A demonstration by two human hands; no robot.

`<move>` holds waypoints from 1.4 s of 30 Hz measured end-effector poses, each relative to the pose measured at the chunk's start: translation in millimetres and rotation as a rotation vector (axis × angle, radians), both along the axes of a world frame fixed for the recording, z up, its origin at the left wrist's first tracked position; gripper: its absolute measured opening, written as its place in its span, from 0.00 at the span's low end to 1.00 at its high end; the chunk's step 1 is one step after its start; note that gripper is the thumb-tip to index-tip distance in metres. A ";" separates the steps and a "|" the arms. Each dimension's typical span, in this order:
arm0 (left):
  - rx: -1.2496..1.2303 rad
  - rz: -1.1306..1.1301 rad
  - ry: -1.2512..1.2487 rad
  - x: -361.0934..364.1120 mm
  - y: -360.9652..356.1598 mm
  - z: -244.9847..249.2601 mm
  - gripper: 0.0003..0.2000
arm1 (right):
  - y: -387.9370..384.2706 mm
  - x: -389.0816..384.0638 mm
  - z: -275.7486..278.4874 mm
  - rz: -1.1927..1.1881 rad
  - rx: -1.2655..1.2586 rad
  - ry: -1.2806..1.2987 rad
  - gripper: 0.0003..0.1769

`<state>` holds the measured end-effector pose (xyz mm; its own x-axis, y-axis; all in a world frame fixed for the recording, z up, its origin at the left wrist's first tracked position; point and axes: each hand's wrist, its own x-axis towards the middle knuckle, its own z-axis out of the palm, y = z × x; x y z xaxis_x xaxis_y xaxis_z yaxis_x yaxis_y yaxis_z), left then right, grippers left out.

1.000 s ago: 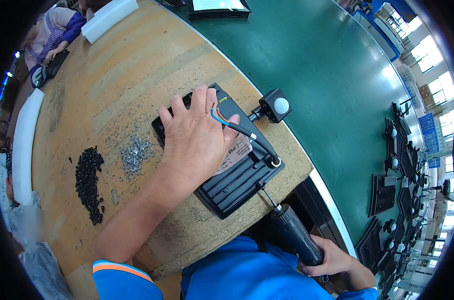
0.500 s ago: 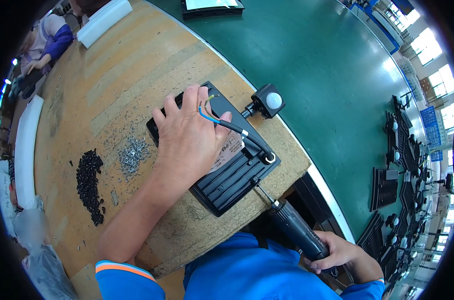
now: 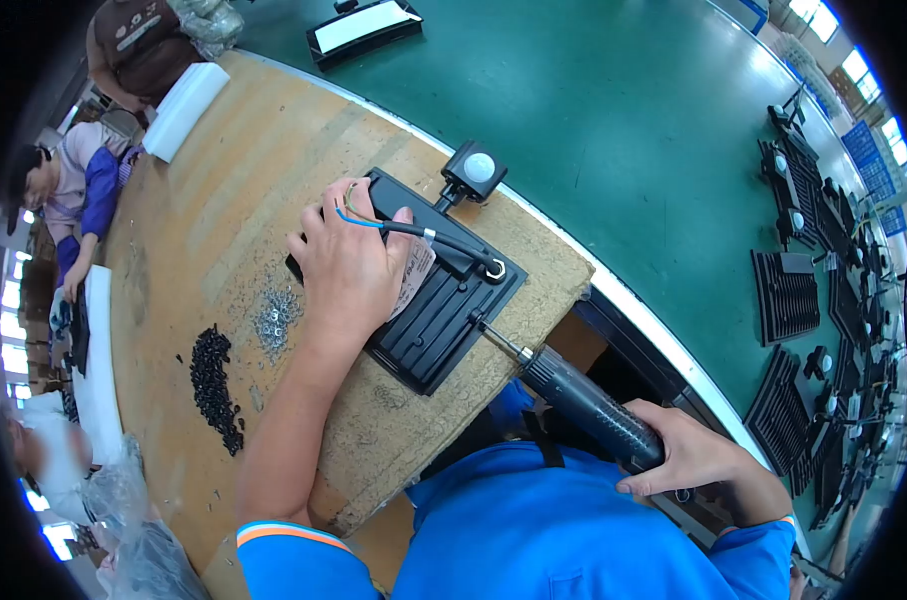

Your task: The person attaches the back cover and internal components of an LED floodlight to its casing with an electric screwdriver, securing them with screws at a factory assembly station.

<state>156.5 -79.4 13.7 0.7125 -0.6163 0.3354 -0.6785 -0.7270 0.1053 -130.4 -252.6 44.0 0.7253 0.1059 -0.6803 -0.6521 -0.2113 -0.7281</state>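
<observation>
A black floodlight (image 3: 436,338) lies at the workbench corner, with its ribbed back facing up. My left hand (image 3: 346,275) grips its left side, fingers over the edge and thumb near the pale label. A short black cable (image 3: 454,247) with bare-ended blue and yellow-green wires runs across the housing. On its far side sits a motion sensor (image 3: 476,170). My right hand (image 3: 702,452) is wrapped around a black electric screwdriver (image 3: 592,402). The bit reaches the small lug at the housing's near right edge; the screw head there is too small to make out.
Black screws (image 3: 214,385) and metal washers (image 3: 276,320) lie in piles on the wooden workbench (image 3: 374,455). Beyond is a green table (image 3: 614,180) with many floodlights (image 3: 786,295) at right. White foam pieces (image 3: 187,110) and other people are at left.
The whole view has shifted, so the floodlight and both hands appear slightly higher or farther left. Both hands keep their grips, and the screwdriver bit remains at the same lug.
</observation>
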 end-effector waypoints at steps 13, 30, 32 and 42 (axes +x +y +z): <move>-0.006 0.043 0.008 1.4 -0.2 -2.8 0.23 | 10.0 -11.1 2.2 0.024 -0.184 -0.298 0.40; -0.002 0.047 0.005 0.8 -0.7 -2.3 0.22 | 10.5 -12.1 -5.2 -0.069 0.023 -0.260 0.34; -0.001 0.046 0.004 1.7 -1.0 -2.8 0.22 | 11.1 -12.2 -7.3 -0.072 0.067 -0.272 0.33; -0.009 0.030 0.007 3.5 0.6 -5.9 0.20 | 9.2 -20.8 -30.7 0.009 0.009 -0.381 0.34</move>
<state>160.0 -78.8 7.8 0.7331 -0.5916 0.3356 -0.6556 -0.7460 0.1169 -151.2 -243.4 13.3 0.9250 0.1178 -0.3613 -0.3327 -0.2083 -0.9197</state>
